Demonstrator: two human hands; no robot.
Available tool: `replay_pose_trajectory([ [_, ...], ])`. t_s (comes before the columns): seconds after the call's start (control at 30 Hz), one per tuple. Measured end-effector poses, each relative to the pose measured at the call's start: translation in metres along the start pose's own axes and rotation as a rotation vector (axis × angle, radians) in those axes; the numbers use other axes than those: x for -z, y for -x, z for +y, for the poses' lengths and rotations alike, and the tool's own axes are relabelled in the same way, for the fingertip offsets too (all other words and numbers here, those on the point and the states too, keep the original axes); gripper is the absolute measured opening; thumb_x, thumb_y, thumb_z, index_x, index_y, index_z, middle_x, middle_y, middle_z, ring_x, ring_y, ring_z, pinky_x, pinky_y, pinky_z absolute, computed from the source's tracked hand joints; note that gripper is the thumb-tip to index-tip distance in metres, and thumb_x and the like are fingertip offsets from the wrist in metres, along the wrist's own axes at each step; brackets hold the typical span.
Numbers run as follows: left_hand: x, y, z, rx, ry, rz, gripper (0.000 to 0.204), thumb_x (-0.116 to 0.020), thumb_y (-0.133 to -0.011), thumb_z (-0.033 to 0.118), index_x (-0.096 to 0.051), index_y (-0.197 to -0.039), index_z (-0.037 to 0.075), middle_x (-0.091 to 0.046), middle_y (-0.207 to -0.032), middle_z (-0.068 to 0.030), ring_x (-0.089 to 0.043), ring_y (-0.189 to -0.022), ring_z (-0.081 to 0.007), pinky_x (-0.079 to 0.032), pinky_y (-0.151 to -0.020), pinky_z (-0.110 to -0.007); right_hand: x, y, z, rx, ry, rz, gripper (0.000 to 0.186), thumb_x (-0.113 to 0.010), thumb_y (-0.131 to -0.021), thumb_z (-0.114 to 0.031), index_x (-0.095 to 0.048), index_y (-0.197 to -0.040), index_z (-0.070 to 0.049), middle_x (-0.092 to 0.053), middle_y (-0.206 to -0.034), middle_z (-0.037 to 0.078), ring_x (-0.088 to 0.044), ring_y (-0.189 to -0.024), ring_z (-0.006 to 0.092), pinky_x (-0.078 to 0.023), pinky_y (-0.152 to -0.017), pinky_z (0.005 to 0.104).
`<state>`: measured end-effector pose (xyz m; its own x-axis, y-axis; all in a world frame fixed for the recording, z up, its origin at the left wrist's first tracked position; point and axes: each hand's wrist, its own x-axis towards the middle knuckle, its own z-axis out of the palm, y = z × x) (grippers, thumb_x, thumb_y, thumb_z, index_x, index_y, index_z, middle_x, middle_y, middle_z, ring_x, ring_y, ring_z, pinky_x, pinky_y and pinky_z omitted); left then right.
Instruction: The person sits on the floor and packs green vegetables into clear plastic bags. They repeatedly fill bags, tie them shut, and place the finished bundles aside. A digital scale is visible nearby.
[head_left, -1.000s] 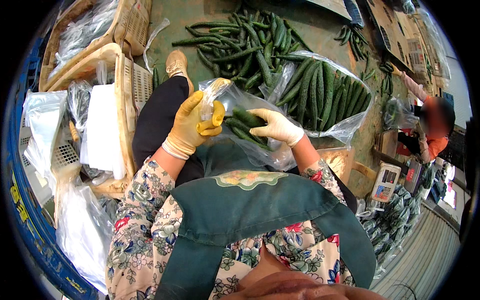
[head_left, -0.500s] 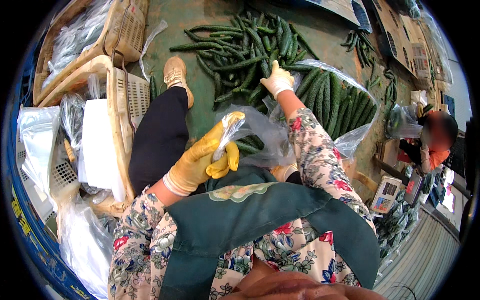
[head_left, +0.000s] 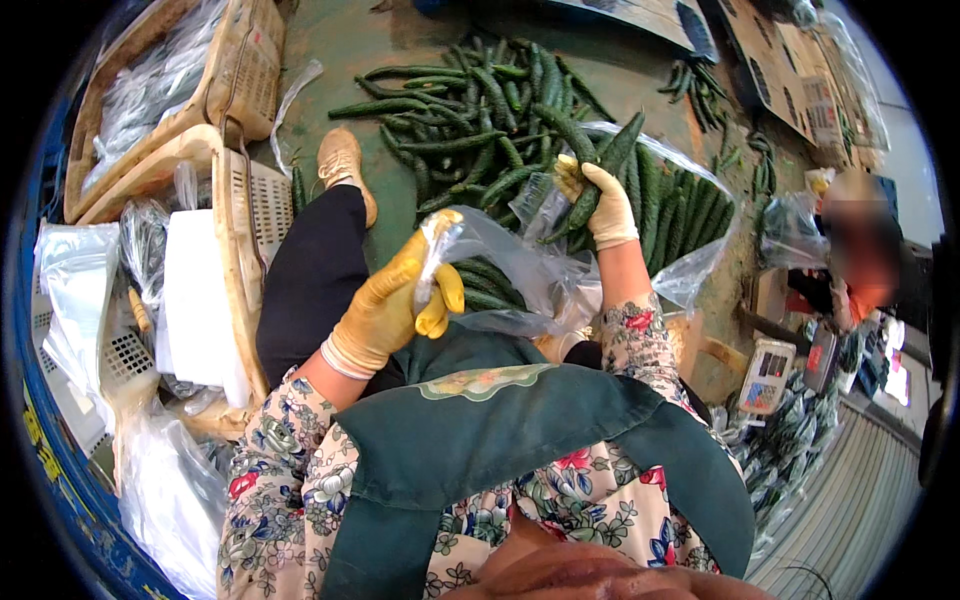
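Observation:
My left hand, in a yellow glove, grips the gathered edge of a clear plastic bag with cucumbers lying inside it, low in front of my lap. Farther forward and right, my right hand, in a pale glove, is closed on cucumbers held tilted upward. Beyond it lies a loose cucumber pile on the green floor. Just right of my right hand, a large open bag holds a row of cucumbers.
Cream crates with plastic bags stand at left beside a blue edge. Cardboard lies at upper right, near a small cucumber group. At right, a co-worker in orange is near packed bags.
My right hand left the cucumbers inside the small bag, reached forward to the pile, and now holds cucumbers raised from it. My left hand moved slightly down, still gripping the bag.

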<state>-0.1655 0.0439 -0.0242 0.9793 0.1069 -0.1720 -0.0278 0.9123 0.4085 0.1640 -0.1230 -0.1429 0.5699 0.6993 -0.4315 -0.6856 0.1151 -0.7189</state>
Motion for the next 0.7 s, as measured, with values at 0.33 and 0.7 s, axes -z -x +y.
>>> replay_pose_trajectory([
  [0.33,0.015,-0.004,-0.006,-0.016,0.034,0.068,0.071,-0.046,-0.096,0.055,-0.03,-0.15,0.013,-0.061,-0.113,-0.0221,-0.064,-0.081,-0.0301,-0.057,-0.066,-0.042,-0.09,0.112,0.041,-0.053,-0.452,-0.464,0.062,-0.07,-0.082,-0.006,-0.048,-0.139,-0.009,-0.065,-0.123,0.012,-0.059,-0.119,0.029,-0.044,-0.106,0.051],
  [0.7,0.018,0.006,-0.003,0.192,-0.19,0.204,0.056,-0.047,-0.099,0.045,-0.042,-0.142,0.011,-0.063,-0.077,-0.0126,-0.056,-0.05,-0.0166,-0.046,-0.045,-0.027,0.066,0.132,0.148,-0.744,1.953,-0.551,0.062,-0.076,-0.067,-0.031,-0.063,-0.121,-0.003,-0.07,-0.107,0.021,-0.067,-0.099,0.0343,-0.052,-0.087,0.0404],
])
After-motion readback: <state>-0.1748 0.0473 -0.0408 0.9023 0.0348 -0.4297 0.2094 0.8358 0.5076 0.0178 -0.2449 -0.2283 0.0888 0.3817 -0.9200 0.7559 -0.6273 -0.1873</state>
